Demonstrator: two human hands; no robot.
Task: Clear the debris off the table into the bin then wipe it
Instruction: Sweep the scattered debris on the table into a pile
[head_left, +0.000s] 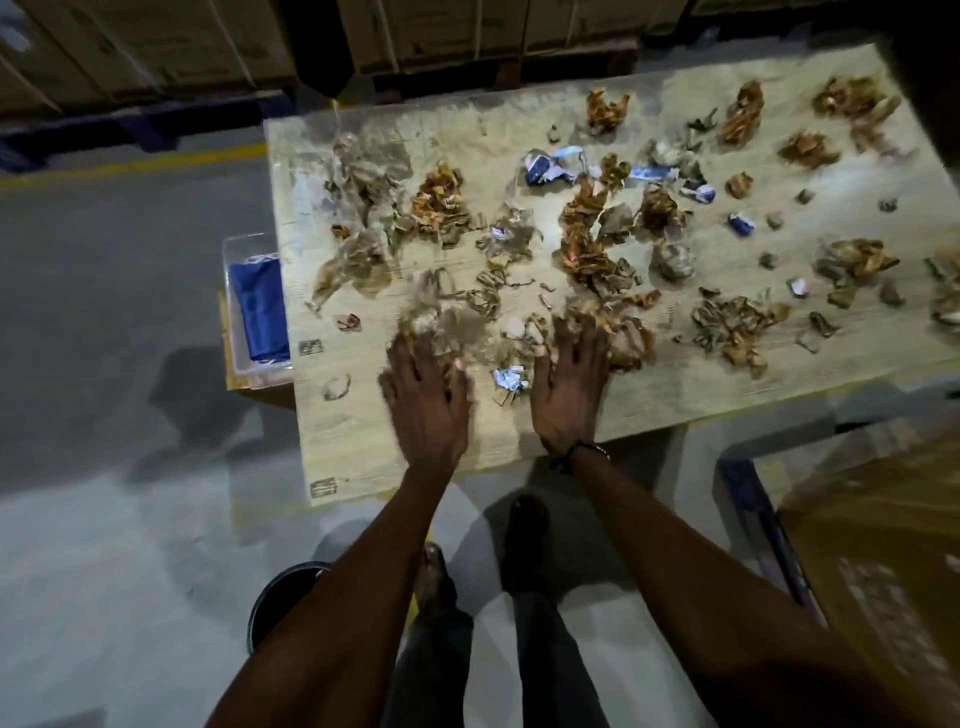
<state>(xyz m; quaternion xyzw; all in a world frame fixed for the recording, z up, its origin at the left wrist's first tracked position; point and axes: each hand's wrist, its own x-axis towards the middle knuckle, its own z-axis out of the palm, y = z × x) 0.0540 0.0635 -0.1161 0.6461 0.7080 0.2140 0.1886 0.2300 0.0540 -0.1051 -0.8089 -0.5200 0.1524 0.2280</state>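
A light wooden table (649, 395) is strewn with several crumpled brown, orange and blue-white paper scraps (587, 228). My left hand (423, 400) lies flat with straight fingers on a blurred pile of brown scraps (447, 327) near the front edge. My right hand (569, 384) is also flat, fingers spread over another clump of scraps (623, 332). A small blue-white scrap (510, 376) lies between the two hands. A dark round bin (280, 597) stands on the floor at my lower left, partly hidden by my left forearm.
A clear box holding a blue cloth (260, 306) sits beside the table's left edge. Stacked cardboard boxes on pallets (156, 57) line the back. A large carton on a blue pallet (878, 571) stands at the right. My legs and feet are below the table's edge.
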